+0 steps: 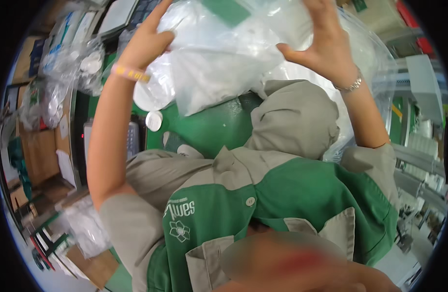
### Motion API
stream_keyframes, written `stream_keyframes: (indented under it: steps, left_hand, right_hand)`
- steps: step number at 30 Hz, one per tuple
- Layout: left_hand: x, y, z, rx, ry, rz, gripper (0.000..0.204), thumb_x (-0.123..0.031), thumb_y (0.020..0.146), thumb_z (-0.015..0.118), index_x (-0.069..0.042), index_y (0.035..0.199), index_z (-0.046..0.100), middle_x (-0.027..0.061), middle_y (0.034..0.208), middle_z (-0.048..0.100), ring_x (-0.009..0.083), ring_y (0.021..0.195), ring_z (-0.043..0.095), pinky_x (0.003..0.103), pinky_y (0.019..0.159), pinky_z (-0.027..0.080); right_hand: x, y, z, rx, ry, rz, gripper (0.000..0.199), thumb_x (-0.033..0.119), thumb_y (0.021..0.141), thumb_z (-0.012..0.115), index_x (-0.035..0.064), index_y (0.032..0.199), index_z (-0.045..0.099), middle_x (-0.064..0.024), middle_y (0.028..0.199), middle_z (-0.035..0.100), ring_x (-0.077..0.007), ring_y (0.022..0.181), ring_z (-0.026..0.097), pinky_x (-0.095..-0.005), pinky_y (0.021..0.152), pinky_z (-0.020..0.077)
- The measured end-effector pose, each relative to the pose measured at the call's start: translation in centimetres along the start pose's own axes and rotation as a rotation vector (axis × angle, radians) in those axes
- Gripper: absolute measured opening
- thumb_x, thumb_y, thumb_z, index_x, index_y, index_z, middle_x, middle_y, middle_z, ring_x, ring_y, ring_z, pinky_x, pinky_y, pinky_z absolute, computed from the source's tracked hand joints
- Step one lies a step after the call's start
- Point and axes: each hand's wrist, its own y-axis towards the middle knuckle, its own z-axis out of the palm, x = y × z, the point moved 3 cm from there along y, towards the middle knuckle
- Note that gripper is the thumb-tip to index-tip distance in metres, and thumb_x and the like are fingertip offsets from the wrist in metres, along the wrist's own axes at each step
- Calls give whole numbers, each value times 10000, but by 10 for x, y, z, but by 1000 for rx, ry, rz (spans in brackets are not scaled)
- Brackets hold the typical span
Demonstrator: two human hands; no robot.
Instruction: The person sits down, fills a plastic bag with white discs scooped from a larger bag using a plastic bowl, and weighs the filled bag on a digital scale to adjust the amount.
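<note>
A clear plastic bag [219, 73] with white contents lies in front of me, its far end running past the upper edge of the view. A green patch [229, 12] shows on or through it. To its left is my left hand [146, 45], forefinger stretched out and thumb apart, the fingertips partly cut off by the edge. My right hand [326, 48] is raised over the bag's right side, thumb spread wide from the fingers, whose tips run out of view. Neither hand visibly grips anything. A white round disc [154, 120] and a larger white round piece [156, 92] lie left of the bag.
The bag rests on a green surface [204, 124]. A grey device with keys [131, 138] stands beside my left forearm. Plastic-wrapped items [90, 63] crowd the left. A large clear plastic sheet or bag [372, 63] spreads at right, near metal framing [414, 160]. Cardboard [92, 265] lies lower left.
</note>
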Motion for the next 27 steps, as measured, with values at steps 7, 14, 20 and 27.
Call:
stream_keyframes:
  steps: [7,14,20,27]
  left_hand:
    - [31,-22,-16,247,246,-94,563,72,652,325,-108,1125,570,122,1149,530,234,1261,294,199,600,398]
    - [15,-25,7,206,181,36,465,119,634,323,-33,969,608,186,1169,501,222,1222,359,225,670,389]
    - [22,-24,-7,322,396,80,244,113,662,384,21,780,577,150,1146,537,161,923,561,234,662,388]
    - [29,-15,4,91,454,-171,406,59,678,484,8,1075,549,147,1144,527,193,839,574,256,740,427]
  right_hand:
    - [-182,-127,19,0,-278,751,860,339,605,700,185,1328,261,-252,1104,440,-357,1002,447,-418,799,424]
    - [-214,-200,108,407,-436,1006,979,374,532,678,258,1358,165,-274,1089,410,-399,963,473,-408,801,439]
    - [-270,-254,129,481,725,1658,892,404,571,658,126,1307,237,-190,1191,407,-355,959,498,-446,764,442]
    - [-303,-255,259,-157,1219,1763,837,376,593,635,98,1278,243,-174,1152,409,-336,931,493,-449,711,453]
